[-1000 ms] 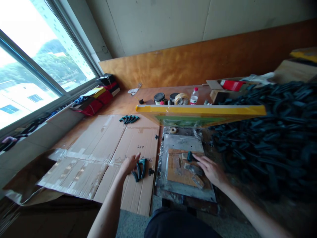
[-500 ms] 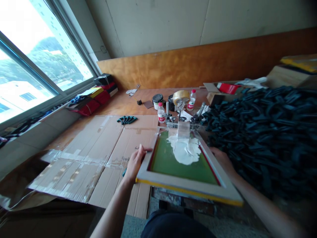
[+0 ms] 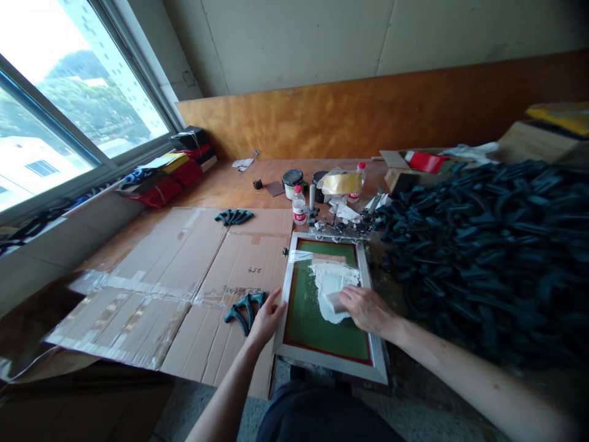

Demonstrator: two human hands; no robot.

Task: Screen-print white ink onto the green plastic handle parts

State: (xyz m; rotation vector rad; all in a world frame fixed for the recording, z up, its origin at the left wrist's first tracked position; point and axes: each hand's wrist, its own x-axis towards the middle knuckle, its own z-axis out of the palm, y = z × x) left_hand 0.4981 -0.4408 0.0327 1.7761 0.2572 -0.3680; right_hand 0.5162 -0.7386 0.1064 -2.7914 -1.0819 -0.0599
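Observation:
A silk-screen frame (image 3: 378, 362) with pale metal edges and a green mesh (image 3: 304, 331) lies flat in front of me. White ink (image 3: 322, 279) is spread over the mesh's middle. My right hand (image 3: 368, 312) grips a pale squeegee (image 3: 338, 301) by its upper part, with the blade down in the ink. At the frame's left edge, my left hand (image 3: 267, 320) has its thumb and fingers against the rim. Just left of that hand, several curved dark green parts (image 3: 239, 314) rest on cardboard, partly hidden by it.
Taped cardboard (image 3: 151, 282) covers the left of the table. More curved parts (image 3: 234, 217) sit farther back. Behind the frame stand a metal clamp (image 3: 343, 230), a bottle (image 3: 299, 207), an ink tub (image 3: 293, 182) and a tape roll (image 3: 341, 182). A big dark heap of parts (image 3: 497, 245) fills the right.
The tilted frame has come down flat. My right hand has left its right edge and taken the squeegee, which has moved toward me through the ink. More curved parts show beside my left hand.

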